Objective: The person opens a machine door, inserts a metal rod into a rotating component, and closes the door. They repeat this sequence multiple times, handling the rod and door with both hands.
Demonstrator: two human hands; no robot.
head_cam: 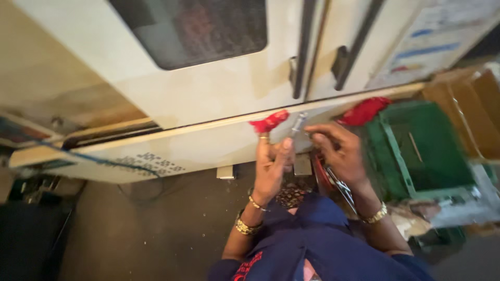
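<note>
Big cream machine (208,99) fills the top of the view, with a dark window (192,28) in its sliding door and black handles (298,73) at the door seam. Below it, a dim floor (156,224). To the right, a green crate (427,151) with a red part (364,110) on its near corner, and a cardboard box (469,104) behind it. The person stands close in a blue top (312,239), bangles on both wrists. Left hand (272,166) is raised at the machine's lower edge, fingers curled and closed, pinching a small red plastic piece (269,122) at the fingertips. Right hand (338,153) sits just beside it, fingers bent around a thin metal tool (298,125) that points up toward the red piece; the grip looks closed but blur leaves the exact hold unclear. Progress, as a judgement: red piece is in hand and being worked or trimmed with the tool, not yet dropped in the crate; one red part already lies at the crate, so work looks mid-cycle with more pieces likely. Hard to make out: the whole frame is motion-blurred, the tool tip and whether it touches the red piece cannot be told, the crate's contents are smeared, items under the right wrist are unreadable, and the left side is dark clutter.
</note>
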